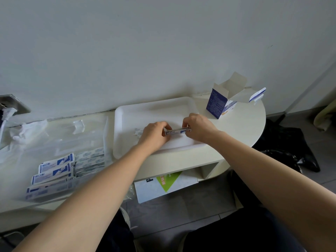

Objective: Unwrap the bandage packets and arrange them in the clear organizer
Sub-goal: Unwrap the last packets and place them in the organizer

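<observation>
A small stack of white-and-blue bandage packets (177, 132) is held edge-on just above the white tray (156, 110). My left hand (155, 134) pinches its left end. My right hand (199, 128) pinches its right end. One loose packet (137, 132) lies on the tray just left of my left hand. The clear organizer (60, 140) lies at the left of the table, with rows of bandage packets (54, 170) in its near compartments.
An open blue-and-white cardboard box (221, 104) stands at the table's back right, with a torn box flap (257, 95) beside it. Crumpled clear plastic (27, 131) lies at the far left. A wall socket with a plug (8, 110) is at the left edge. A white-green box (163, 184) sits on the shelf below.
</observation>
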